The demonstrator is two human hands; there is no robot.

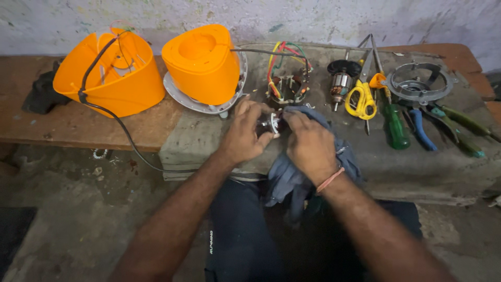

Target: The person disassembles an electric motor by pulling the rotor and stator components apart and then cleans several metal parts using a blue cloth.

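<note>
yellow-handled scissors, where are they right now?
In the head view the yellow-handled scissors lie on the bench, right of centre, between the motor armature and the green-handled screwdriver, beyond the right hand.

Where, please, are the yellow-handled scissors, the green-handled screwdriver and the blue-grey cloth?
yellow-handled scissors (361, 99): head view, on the yellow finger loops.
green-handled screwdriver (395, 127): head view, middle of the green handle.
blue-grey cloth (284, 177): head view, on the fold hanging under the right hand.
</note>
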